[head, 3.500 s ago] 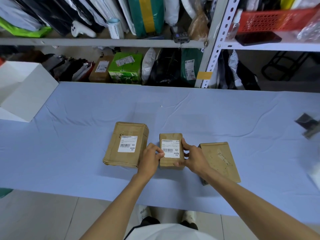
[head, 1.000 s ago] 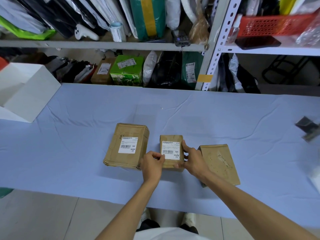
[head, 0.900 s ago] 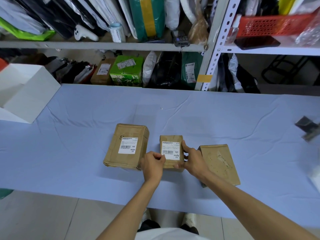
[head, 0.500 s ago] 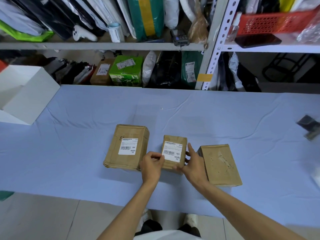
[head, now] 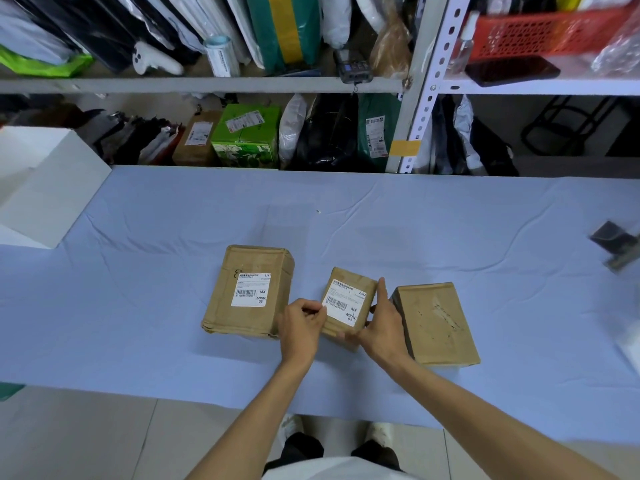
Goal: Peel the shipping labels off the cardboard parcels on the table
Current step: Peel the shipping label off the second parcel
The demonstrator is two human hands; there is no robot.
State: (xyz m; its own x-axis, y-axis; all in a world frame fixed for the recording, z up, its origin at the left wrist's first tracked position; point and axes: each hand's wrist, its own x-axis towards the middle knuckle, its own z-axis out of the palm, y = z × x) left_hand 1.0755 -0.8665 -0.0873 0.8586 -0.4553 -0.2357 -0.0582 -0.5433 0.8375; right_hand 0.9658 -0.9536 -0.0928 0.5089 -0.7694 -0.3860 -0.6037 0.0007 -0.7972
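A big parcel (head: 249, 296) lies on the blue table (head: 138, 271), with bare cloth wide open to its left. The left hand (head: 301, 323) pinches the left edge of the label (head: 344, 306) on the small parcel (head: 349, 282), fingers curled. The right hand (head: 384, 323) grips that parcel's right side, close to a bare parcel (head: 436, 323).

Even, soft overhead light, faint shadows beside the parcels, wide-angle bending at edges, slight blur at right.
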